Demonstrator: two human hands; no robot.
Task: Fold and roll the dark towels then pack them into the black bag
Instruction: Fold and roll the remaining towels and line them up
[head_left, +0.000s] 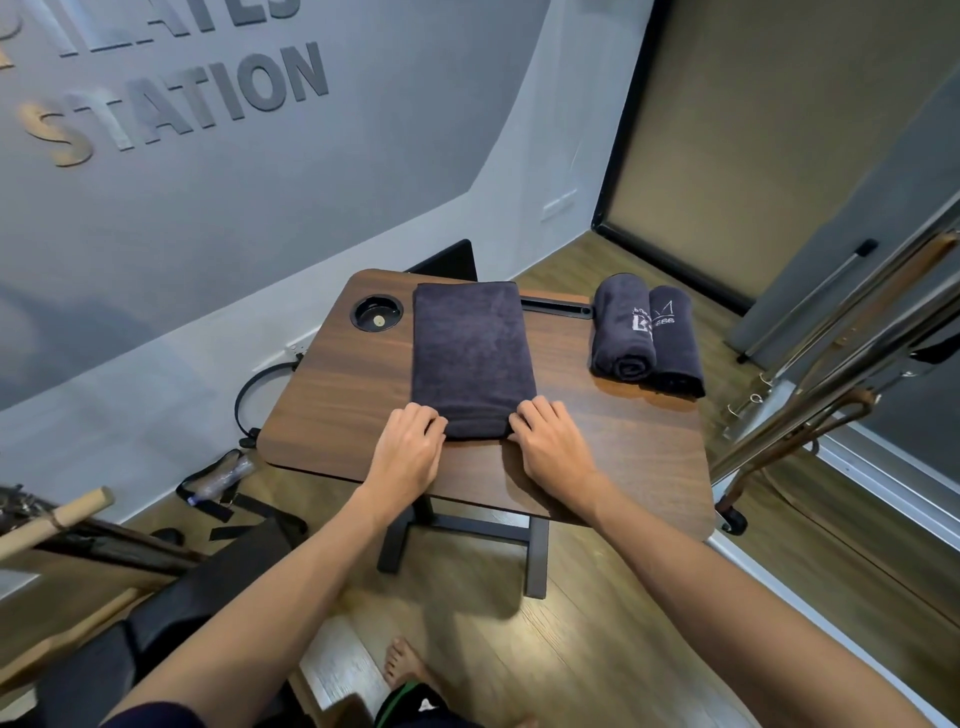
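Note:
A dark towel (470, 353) lies folded into a long strip on the brown wooden table (337, 395), running away from me. Its near end is turned up into a small roll. My left hand (410, 449) grips the left corner of that near end, fingers curled over the fold. My right hand (545, 441) grips the right corner the same way. Two rolled dark towels (644, 332) with white logos lie side by side at the table's far right. I see no black bag that I can identify for certain.
A round cup holder (377, 313) is set in the table's far left corner, and a slot (556, 306) runs along the far edge. Metal frame bars (831, 374) stand to the right. Black straps and gear (223, 488) lie on the floor at left.

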